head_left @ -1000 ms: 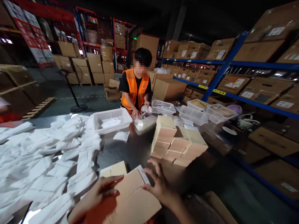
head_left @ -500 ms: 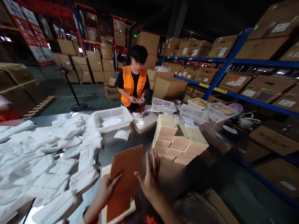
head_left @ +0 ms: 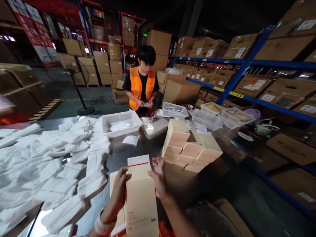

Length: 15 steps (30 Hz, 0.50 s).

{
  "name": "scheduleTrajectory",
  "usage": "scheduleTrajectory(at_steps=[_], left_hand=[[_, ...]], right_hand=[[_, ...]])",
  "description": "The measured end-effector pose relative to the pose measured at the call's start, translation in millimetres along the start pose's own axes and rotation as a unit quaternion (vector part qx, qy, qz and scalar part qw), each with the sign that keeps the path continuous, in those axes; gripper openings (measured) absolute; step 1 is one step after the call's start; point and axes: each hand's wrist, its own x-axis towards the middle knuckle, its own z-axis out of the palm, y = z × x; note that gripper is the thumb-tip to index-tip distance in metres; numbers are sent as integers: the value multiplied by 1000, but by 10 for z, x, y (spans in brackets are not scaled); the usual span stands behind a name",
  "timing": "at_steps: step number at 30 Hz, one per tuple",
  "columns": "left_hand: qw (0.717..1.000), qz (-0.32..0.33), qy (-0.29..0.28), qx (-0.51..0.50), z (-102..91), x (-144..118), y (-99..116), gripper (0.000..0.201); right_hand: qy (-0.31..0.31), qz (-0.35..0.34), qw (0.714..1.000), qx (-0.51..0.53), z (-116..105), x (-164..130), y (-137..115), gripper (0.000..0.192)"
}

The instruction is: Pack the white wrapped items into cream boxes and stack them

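Note:
A cream cardboard carton (head_left: 141, 199) stands tilted up in front of me, with small print near its lower end. Its top end is a white flap crossed by a red strip. My left hand (head_left: 120, 186) grips the left edge near the top, thumb on the near face. Against the upper right edge, my right hand (head_left: 159, 177) has its thumb on the carton and its fingers curled behind. More cream card (head_left: 117, 214) lies beneath, partly hidden by my left arm. To the right, a stack of cream boxes (head_left: 191, 148) rests on the table.
Many white packets (head_left: 54, 168) cover the table's left side. Beyond my hands are a white basket (head_left: 120, 123), a single white packet (head_left: 130, 140) and clear plastic bags (head_left: 154, 126). A co-worker in an orange vest (head_left: 142, 84) stands across the table, handling something small. Shelving (head_left: 234, 75) runs along the right.
The brown face of the card has given way to its cream printed face. My right hand, spread and apart before, now touches the carton's edge. My left hand has moved up and right.

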Motion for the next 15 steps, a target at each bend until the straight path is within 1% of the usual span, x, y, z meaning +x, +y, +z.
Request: scheduleTrajectory(at_steps=[2, 3, 4, 5, 6, 7, 8, 9, 10, 11, 12, 13, 15], left_hand=[[999, 28, 23, -18, 22, 39, 16, 47], [998, 41, 30, -22, 31, 47, 19, 57], [998, 51, 33, -20, 40, 44, 16, 62], [998, 62, 32, -12, 48, 29, 8, 64], [997, 74, 17, 4, 55, 1, -6, 63], [995, 92, -4, 25, 60, -38, -26, 62], [992, 116, -28, 50, 62, -82, -49, 62], [986, 139, -50, 79, 59, -129, -76, 61], [979, 160, -67, 105, 50, -173, -107, 60], [973, 175, -79, 127, 36, -212, -140, 59], [969, 184, -83, 140, 18, -241, -175, 59], [967, 191, -88, 147, -1, -262, -212, 59], [959, 208, -114, 155, -35, -282, -292, 60]], right_hand=[[32, -27, 998, -39, 0, 58, -46, 50], [32, -41, 997, -52, -9, 77, -109, 52], [25, -73, 994, -82, -19, 88, -197, 49], [10, -124, 984, -128, -28, 89, -303, 44], [-13, -188, 965, -184, -32, 82, -418, 39], [-39, -257, 934, -245, -30, 70, -530, 35], [-65, -322, 895, -302, -22, 55, -631, 32], [-83, -372, 858, -344, -9, 39, -711, 30], [-93, -402, 835, -364, 7, 25, -767, 28], [-94, -419, 823, -372, 23, 12, -797, 26], [-88, -427, 819, -373, 37, 2, -806, 26], [-77, -432, 819, -370, 47, -6, -797, 26], [-55, -434, 823, -363, 54, -16, -752, 26]])
